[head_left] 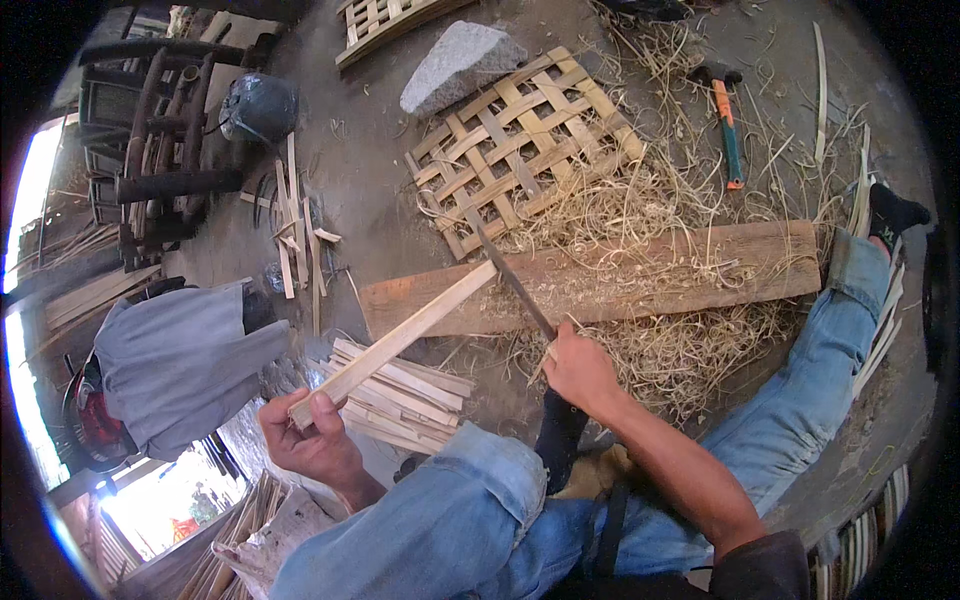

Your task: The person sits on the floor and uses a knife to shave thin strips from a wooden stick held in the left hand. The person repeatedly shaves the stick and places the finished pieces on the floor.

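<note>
My left hand (316, 443) pinches the near end of a pale wooden strip (405, 334), which slants up and to the right over the floor. In my right hand (580, 370) is the handle of a long, thin knife (519, 290); its blade points up and left. The blade passes close to the strip's far end, and I cannot tell whether they touch. Beneath the blade lies a reddish-brown board (430, 300), partly strewn with curly shavings (660, 360). A bundle of cut strips (400, 395) lies just right of my left hand.
Beyond the board lies a woven slat panel (530, 150) with a grey stone (462, 66) at its far edge. A hammer (727, 125) with an orange and green handle lies at right. Loose strips (290, 235), a dark round container (259, 107) and a grey cloth (180, 360) are at left.
</note>
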The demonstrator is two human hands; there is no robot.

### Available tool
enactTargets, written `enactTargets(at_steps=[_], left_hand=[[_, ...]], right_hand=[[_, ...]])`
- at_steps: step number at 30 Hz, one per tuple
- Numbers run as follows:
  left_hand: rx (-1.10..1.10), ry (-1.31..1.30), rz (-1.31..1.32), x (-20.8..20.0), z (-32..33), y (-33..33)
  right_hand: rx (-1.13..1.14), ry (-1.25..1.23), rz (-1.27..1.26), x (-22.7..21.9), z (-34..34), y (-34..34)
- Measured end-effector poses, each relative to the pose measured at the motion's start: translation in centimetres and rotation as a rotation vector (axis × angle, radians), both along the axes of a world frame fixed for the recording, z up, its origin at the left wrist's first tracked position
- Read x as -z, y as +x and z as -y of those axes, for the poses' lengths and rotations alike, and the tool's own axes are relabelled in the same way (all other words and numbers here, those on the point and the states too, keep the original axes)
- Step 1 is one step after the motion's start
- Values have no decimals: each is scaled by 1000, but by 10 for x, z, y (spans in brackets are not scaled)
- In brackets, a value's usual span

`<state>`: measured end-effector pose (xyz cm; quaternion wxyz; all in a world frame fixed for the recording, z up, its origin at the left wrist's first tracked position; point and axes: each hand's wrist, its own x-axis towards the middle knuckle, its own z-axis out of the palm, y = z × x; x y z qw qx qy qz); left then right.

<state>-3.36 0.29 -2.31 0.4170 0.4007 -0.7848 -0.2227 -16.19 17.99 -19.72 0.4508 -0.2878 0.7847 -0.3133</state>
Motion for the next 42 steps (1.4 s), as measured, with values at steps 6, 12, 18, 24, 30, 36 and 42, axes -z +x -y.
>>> enactTargets(at_steps=[6,12,18,24,30,36,42], left_hand=[[-11,-46,45,-4,4,15],[-108,101,21,4,7,32],[-72,424,-161,33,11,49],[131,929,52,70,-10,94],[475,954,683,73,-14,56],[645,772,362,50,-17,-81],[643,761,215,51,-9,-102]], right_hand=[[46,73,25,-1,-5,0],[131,62,37,-15,-24,0],[486,-174,150,-11,-24,21],[1153,-552,796,-52,31,-6],[949,-644,604,-45,24,-23],[812,-683,495,-58,27,-14],[958,-623,459,-67,17,-19]])
